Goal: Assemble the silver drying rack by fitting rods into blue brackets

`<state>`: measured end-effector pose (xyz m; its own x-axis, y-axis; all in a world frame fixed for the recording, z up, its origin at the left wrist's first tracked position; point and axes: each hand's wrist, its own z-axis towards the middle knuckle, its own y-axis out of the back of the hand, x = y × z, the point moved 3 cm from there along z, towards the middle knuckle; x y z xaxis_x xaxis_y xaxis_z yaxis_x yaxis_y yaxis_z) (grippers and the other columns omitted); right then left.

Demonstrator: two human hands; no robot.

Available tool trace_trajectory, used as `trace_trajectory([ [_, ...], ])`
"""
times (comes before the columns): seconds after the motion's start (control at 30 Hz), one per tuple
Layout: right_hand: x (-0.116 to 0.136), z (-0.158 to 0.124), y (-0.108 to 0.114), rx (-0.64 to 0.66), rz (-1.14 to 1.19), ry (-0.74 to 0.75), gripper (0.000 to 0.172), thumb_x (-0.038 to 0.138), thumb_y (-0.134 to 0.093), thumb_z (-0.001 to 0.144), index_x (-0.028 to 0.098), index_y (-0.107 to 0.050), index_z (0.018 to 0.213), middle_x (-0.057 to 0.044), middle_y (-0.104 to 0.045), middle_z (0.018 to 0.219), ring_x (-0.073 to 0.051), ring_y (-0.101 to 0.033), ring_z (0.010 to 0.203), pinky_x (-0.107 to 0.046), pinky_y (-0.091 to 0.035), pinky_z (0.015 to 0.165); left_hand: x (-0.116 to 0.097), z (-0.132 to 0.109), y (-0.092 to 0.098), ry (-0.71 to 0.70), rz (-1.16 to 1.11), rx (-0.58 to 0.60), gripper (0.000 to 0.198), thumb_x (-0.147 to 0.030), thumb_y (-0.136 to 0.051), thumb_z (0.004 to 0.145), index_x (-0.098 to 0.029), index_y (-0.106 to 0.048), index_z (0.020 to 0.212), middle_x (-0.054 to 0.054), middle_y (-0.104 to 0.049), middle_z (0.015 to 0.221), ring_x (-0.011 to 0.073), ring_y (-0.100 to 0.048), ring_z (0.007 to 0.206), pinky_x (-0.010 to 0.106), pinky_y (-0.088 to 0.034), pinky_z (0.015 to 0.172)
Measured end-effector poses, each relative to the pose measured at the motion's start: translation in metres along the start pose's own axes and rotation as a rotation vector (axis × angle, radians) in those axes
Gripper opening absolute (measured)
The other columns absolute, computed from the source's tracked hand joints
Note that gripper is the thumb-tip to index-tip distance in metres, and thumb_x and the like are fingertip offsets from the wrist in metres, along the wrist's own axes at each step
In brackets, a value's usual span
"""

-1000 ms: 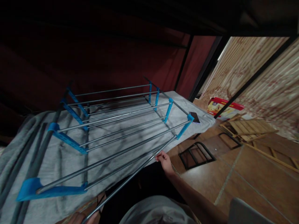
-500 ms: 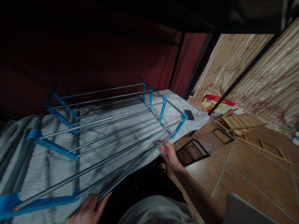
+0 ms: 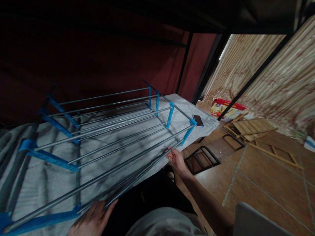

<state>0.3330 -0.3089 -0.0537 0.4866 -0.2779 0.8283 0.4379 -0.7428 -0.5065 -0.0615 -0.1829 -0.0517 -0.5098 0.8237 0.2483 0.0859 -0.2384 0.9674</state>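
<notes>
A rack of grey metal tubes with blue plastic connectors [image 3: 169, 114] lies on a light grey blanket [image 3: 145, 141]. Along its near side runs a loose metal tube [image 3: 136, 178], slanting across the rack's lower near bar. My left hand [image 3: 94, 216] is closed around the tube's near end, close to a blue connector at the lower left. At the far end my right hand [image 3: 177, 161] pinches the same tube between thumb and fingers, just short of the near right blue connector [image 3: 188, 132].
A phone [image 3: 198, 121] lies on the blanket beyond the rack's right end. On the tiled floor to the right are a folded wooden chair [image 3: 256, 127], a black metal frame [image 3: 203, 160] and a red and yellow box [image 3: 227, 108]. A dark post [image 3: 253, 77] rises there.
The view has shifted slightly, so the rack's left end sits a little further left. Both hands keep their hold on the tube, which has barely moved.
</notes>
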Motion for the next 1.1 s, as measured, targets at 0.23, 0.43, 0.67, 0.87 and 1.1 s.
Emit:
trace_trajectory([
  [0.23, 0.002, 0.005, 0.004, 0.007, 0.012, -0.022, 0.03, 0.041, -0.073, 0.077, 0.017, -0.066, 0.091, -0.002, -0.071, 0.084, -0.01, -0.061, 0.063, -0.021, -0.051, 0.061, 0.002, 0.008, 0.005, -0.043, 0.0, -0.077, 0.07, 0.004, -0.042, 0.078, -0.041, -0.064, 0.128, 0.004, -0.071, 0.107, 0.0214, -0.069, 0.086, 0.029, -0.051, 0.063],
  [0.43, 0.004, 0.004, 0.001, 0.02, 0.036, -0.034, 0.029, 0.041, -0.072, 0.077, 0.017, -0.066, 0.092, -0.001, -0.069, 0.079, -0.011, -0.063, 0.064, -0.022, -0.052, 0.063, 0.004, 0.017, 0.016, -0.013, -0.032, -0.135, 0.058, -0.004, -0.039, 0.086, -0.039, -0.067, 0.123, 0.005, -0.07, 0.101, 0.0231, -0.066, 0.082, 0.032, -0.047, 0.062],
  [0.67, -0.006, -0.009, 0.001, 0.088, 0.037, -0.188, 0.023, 0.036, -0.074, 0.075, 0.02, -0.064, 0.086, 0.001, -0.067, 0.075, -0.013, -0.065, 0.071, -0.024, -0.053, 0.067, -0.008, 0.038, 0.051, 0.201, -0.207, -0.244, 0.039, -0.044, -0.042, 0.097, -0.02, -0.07, 0.084, 0.008, -0.068, 0.08, 0.0236, -0.063, 0.073, 0.035, -0.046, 0.068],
  [0.87, -0.026, -0.027, -0.005, 0.264, -0.145, -0.393, 0.027, 0.042, -0.074, 0.074, 0.021, -0.068, 0.091, -0.004, -0.072, 0.091, -0.015, -0.067, 0.082, -0.028, -0.054, 0.075, -0.02, 0.049, 0.059, 0.273, -0.272, -0.262, 0.033, -0.039, -0.043, 0.1, -0.017, -0.066, 0.09, 0.008, -0.068, 0.084, 0.0224, -0.062, 0.081, 0.036, -0.042, 0.076],
  [1.1, -0.015, -0.063, -0.037, 0.513, -0.419, -0.317, 0.028, 0.041, -0.072, 0.078, 0.022, -0.071, 0.098, -0.007, -0.072, 0.101, -0.02, -0.067, 0.09, -0.033, -0.052, 0.082, -0.03, 0.048, 0.068, 0.296, -0.315, -0.237, 0.029, -0.035, -0.041, 0.101, -0.017, -0.064, 0.102, 0.007, -0.067, 0.089, 0.0226, -0.06, 0.087, 0.037, -0.04, 0.08],
])
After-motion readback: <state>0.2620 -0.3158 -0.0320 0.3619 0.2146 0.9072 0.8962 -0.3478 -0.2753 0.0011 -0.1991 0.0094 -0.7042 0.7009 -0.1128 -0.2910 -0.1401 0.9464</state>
